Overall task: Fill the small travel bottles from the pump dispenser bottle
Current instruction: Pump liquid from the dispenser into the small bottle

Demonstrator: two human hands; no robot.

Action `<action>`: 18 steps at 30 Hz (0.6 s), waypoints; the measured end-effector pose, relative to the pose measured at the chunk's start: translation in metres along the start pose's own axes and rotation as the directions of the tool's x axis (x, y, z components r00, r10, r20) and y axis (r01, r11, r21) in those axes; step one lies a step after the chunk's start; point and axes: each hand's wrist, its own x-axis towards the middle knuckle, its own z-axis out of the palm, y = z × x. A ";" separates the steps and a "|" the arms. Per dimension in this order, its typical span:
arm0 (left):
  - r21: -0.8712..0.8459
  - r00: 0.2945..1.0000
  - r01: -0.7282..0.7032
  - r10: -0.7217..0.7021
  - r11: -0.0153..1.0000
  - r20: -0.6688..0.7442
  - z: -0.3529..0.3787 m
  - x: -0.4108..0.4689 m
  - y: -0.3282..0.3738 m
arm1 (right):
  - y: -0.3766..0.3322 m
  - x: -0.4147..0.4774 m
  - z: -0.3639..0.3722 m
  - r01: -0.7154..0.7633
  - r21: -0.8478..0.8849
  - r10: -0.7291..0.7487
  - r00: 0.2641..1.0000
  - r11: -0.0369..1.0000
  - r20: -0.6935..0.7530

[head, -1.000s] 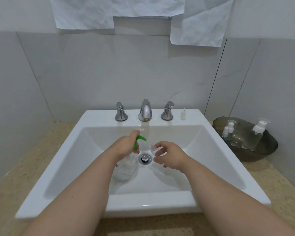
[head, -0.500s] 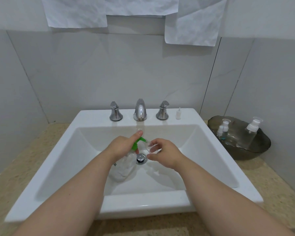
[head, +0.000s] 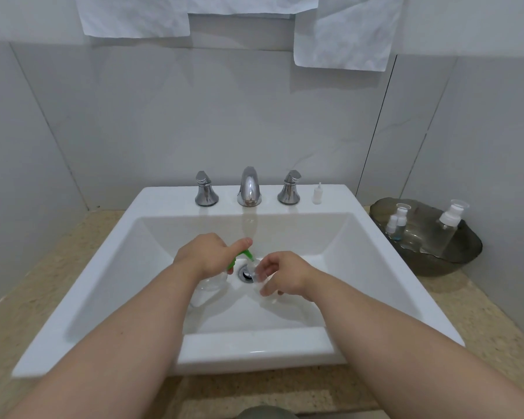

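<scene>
Gripping the pump dispenser bottle [head: 208, 285] in your left hand [head: 204, 255], you've got it above the sink [head: 254, 349] drain [head: 246, 272]. Your right hand [head: 288, 275] pinches a small clear travel bottle [head: 259, 275] just beside the green nozzle [head: 245, 255]. Faucet [head: 249, 187] at 12 o'clock, dropper bottle [head: 316, 193] at 1, grey bowl [head: 430, 264] of spray bottles [head: 449, 225] at 3.

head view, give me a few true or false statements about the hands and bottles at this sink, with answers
1. The left hand grips the pump dispenser bottle, which has a green pump. True.
2. The right hand is empty. False: it holds a small clear travel bottle over the sink.
3. The dark bowl sits left of the sink. False: it sits to the right, with white-topped bottles in it.
4. A small white dropper bottle stands on the sink's back ledge. True.
</scene>
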 end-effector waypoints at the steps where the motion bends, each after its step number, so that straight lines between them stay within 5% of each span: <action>1: 0.017 1.000 0.001 -0.001 1.000 0.007 0.000 -0.001 0.000 | 0.000 0.000 0.000 -0.004 -0.030 0.005 1.000 1.000 0.008; 18: -0.081 0.995 0.092 -0.088 0.992 0.051 -0.002 0.008 -0.001 | -0.005 -0.002 0.003 0.037 -0.060 -0.038 0.999 0.998 -0.012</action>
